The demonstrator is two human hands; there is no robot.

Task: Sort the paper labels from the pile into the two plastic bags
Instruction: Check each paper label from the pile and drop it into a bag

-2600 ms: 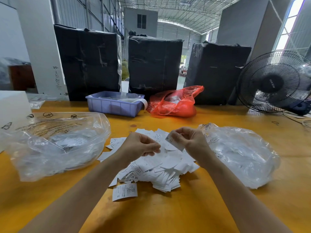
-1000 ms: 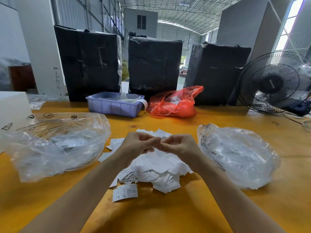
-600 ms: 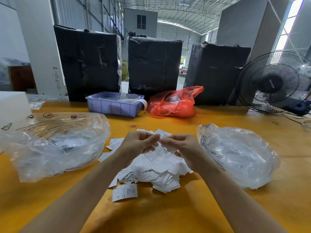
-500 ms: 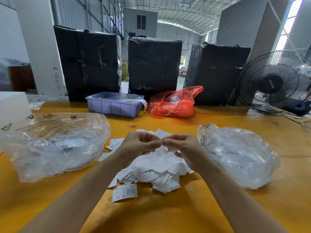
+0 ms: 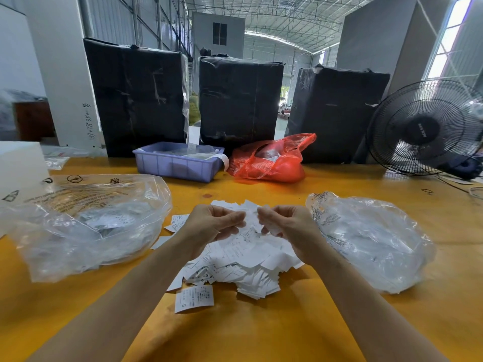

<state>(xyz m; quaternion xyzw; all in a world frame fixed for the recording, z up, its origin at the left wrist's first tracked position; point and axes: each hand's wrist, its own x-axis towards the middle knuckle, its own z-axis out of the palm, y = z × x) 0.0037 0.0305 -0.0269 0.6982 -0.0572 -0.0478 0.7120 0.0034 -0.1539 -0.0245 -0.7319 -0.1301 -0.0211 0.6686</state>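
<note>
A purple tray (image 5: 180,163), red bag (image 5: 269,163) and fan (image 5: 423,129) front three seemingly wrapped black bales (image 5: 240,100).

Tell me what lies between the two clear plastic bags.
In the head view: the pile of paper labels, with both hands, left hand and right hand, over it.

**Warehouse bay behind a yellow worktable**

The yellow wooden table (image 5: 261,335) filled the foreground. Three tall black-wrapped bundles stood along its far edge: left (image 5: 136,95), middle (image 5: 240,100), right (image 5: 334,113). A lavender plastic bin (image 5: 177,165) sat in front of them, and a red plastic bag (image 5: 271,160) lay just beside it. A black fan (image 5: 423,129) stood at the far right, and a white box (image 5: 18,163) at the left edge. A white pillar (image 5: 62,74) rose at the left, a grey wall panel (image 5: 376,37) at the right. The steel truss roof (image 5: 274,11) spanned overhead. Daylight came through a tall window (image 5: 449,35) at the right.
</note>
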